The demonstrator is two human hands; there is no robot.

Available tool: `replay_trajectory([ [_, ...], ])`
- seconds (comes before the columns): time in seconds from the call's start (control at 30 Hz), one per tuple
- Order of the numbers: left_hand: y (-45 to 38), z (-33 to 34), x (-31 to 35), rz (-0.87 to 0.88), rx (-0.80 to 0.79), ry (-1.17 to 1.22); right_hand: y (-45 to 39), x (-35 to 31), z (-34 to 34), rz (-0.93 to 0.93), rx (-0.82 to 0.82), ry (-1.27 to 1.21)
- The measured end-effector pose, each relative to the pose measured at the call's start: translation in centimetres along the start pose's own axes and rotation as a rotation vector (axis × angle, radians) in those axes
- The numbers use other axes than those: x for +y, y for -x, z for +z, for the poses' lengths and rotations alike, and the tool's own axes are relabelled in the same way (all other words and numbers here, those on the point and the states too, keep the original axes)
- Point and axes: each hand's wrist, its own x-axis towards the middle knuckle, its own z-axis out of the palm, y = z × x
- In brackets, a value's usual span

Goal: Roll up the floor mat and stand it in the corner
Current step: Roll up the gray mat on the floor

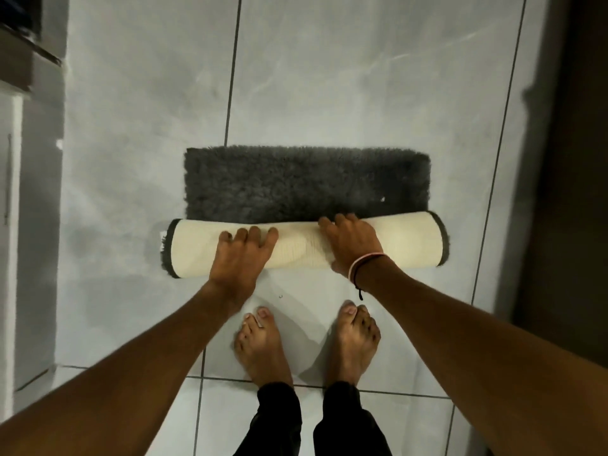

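Cream backing shows on the outside of the roll, so the floor mat (306,182) is being wound pile-inward from the near edge. Head view only. The rolled part (408,240) lies across the pale tiled floor (329,77), just ahead of two bare feet (263,343); a band of dark grey pile beyond it lies flat and unrolled, so the rolling step is judged well along but unfinished. Left hand (241,258) rests palm-down on top of the roll, fingers spread and flat, pressing rather than clasping. Right hand (352,243) drapes over the roll's crest, fingers curled toward the far side (a cord band sits at that wrist). Both hands sit near the middle, presumably to keep the turns even.

Fingertips of the right hand beyond the crest are not visible. No corner can be confirmed; dark furniture at both edges is cut off and blurred.
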Motion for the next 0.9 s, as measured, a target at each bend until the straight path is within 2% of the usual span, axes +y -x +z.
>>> replay_trajectory([
  [0.03,-0.2,-0.6,-0.3,0.014,-0.020,0.008,0.0,0.0,-0.6,0.009,-0.028,0.007],
  [0.1,-0.6,-1.9,-1.0,-0.022,0.010,-0.052,0.2,-0.2,-1.7,0.045,0.051,0.057],
  [0.17,-1.0,-3.0,-1.5,-0.112,0.140,-0.121,0.7,-0.4,-2.0,0.059,0.202,0.090],
  [0.23,-1.4,-3.4,-2.1,-0.117,0.284,-0.085,0.9,-0.1,-1.8,0.027,0.278,0.101],
  [0.33,-3.4,-3.5,-3.0,-0.003,0.245,-0.074,-1.1,1.4,-2.5,0.021,0.287,0.100],
  [0.5,-8.2,-4.8,-2.9,-0.096,0.301,-0.094,-5.6,2.6,-3.7,0.076,0.291,0.186],
  [0.67,-9.5,-4.7,-3.1,-0.095,0.333,-0.118,-7.1,1.7,-2.9,0.120,0.415,0.213],
  [0.77,-8.9,-5.3,-2.9,-0.068,0.280,-0.112,-6.1,1.9,-2.9,0.097,0.367,0.176],
  [0.9,-6.8,-6.1,-2.8,0.048,0.139,-0.056,-3.2,1.8,-3.0,0.048,0.144,0.127],
])
